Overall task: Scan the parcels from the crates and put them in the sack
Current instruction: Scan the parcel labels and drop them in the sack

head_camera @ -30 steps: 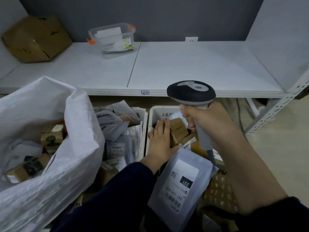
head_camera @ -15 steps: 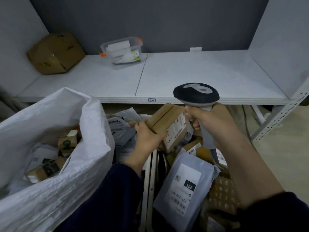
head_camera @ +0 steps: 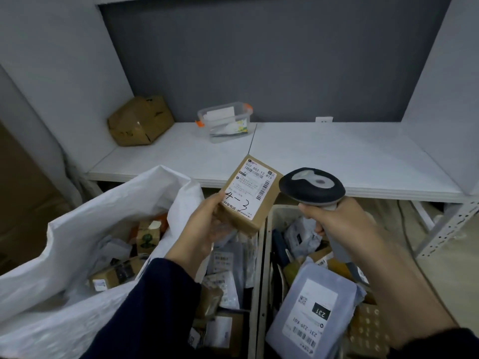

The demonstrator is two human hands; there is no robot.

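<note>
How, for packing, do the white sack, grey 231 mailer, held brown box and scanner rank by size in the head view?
1. white sack
2. grey 231 mailer
3. brown box and scanner: alike; scanner handle partly hidden

parcel [head_camera: 250, 196]: matt brown cardboard, paper label | sack [head_camera: 77, 244]: white woven plastic | scanner [head_camera: 312, 187]: matt plastic

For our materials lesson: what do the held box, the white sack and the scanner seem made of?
Box: brown cardboard, matt, sharp folded edges, paper label stuck on. Sack: probably woven plastic, white, faint sheen, stiff creases. Scanner: likely hard plastic, dark matt head, smooth grey inset.
</note>
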